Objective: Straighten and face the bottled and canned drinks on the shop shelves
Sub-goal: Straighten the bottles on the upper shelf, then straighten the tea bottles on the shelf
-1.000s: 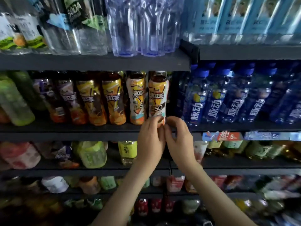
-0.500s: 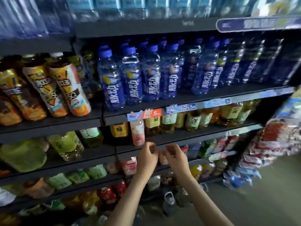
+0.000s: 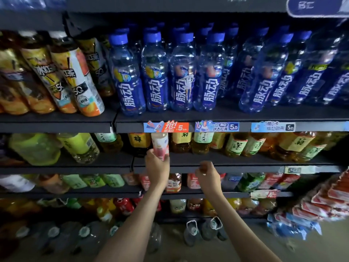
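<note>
The left hand [image 3: 157, 168] is clamped round the base of a pink-and-white bottle [image 3: 160, 144], which stands at the front edge of the tea shelf [image 3: 245, 168], just left of the amber tea bottles [image 3: 236, 145]. The right hand [image 3: 207, 175] hangs loosely curled before that edge, apparently holding nothing. Blue bottles [image 3: 156, 72] line the shelf above.
</note>
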